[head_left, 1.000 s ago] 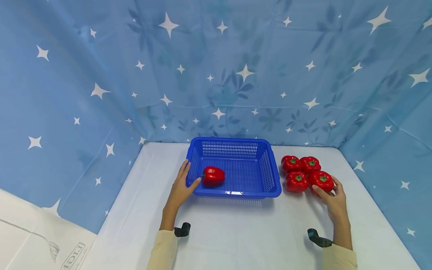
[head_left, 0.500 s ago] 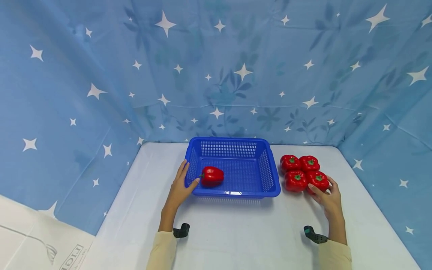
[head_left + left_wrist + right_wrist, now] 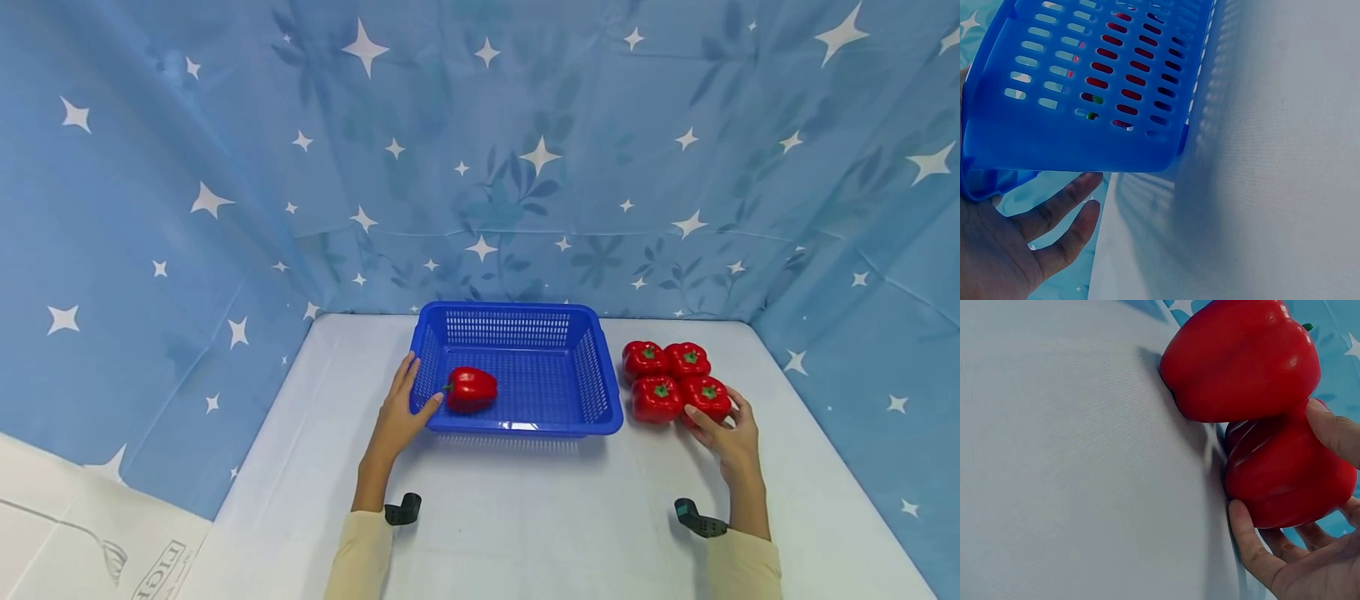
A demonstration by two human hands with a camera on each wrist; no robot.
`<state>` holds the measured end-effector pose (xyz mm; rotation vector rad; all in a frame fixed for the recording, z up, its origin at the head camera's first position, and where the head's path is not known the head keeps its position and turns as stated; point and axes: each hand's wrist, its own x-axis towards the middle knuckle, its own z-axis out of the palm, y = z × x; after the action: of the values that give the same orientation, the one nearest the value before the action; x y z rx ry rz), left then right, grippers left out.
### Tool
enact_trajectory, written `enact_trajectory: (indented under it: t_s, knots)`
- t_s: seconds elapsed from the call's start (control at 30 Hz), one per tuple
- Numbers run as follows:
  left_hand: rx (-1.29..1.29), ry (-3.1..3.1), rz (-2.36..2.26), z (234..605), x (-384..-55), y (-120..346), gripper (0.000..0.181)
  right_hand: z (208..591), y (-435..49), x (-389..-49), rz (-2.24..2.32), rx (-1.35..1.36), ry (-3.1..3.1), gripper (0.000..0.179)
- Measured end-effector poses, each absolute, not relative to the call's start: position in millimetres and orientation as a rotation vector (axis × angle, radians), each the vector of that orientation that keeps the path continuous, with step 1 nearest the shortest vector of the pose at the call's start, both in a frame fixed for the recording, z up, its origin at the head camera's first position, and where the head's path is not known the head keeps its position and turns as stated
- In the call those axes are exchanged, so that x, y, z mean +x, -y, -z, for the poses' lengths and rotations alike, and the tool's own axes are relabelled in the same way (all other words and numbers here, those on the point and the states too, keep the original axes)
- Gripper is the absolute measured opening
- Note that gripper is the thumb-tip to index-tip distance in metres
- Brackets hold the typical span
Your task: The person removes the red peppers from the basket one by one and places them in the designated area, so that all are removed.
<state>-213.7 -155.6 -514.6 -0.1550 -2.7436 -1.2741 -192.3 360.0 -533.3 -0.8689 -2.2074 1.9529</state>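
My right hand (image 3: 731, 435) grips a red bell pepper (image 3: 707, 398), its thumb on one side and fingers around the other. In the right wrist view this bell pepper (image 3: 1291, 475) stands on the cloth, touching a second pepper (image 3: 1241, 362). Three more red bell peppers, among them the front left one (image 3: 657, 399), stand close beside it, green stems up. My left hand (image 3: 395, 421) rests at the near left corner of a blue plastic basket (image 3: 517, 429), fingers fairly straight along its outside. One red bell pepper (image 3: 471, 390) lies on its side in the basket.
A white cloth (image 3: 525, 517) covers the table. Blue star-patterned curtains (image 3: 480, 167) hang behind and at both sides. Black wrist cameras, such as the left one (image 3: 402, 509), sit inside the wrists. A white printed surface (image 3: 90, 525) lies at the lower left.
My right hand has shifted the held bell pepper slightly left, closer against the others, then stayed there. My left hand keeps its place at the basket. The head view moved a little.
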Motion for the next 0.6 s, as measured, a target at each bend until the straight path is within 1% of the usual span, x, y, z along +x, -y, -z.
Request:
enact_trajectory:
  t_s: [0.27,0.6]
  knots:
    - [-0.161,2.738,1.292,518.4,-213.4,155.5,0.083,534.1,-359.8,-188.3,-1.991,-0.842,2.199,0.103]
    - [-0.146,2.740,1.288,512.4,-212.4,154.0,0.082,534.9,-360.1,-185.6,-1.992,-0.832,2.218,0.101]
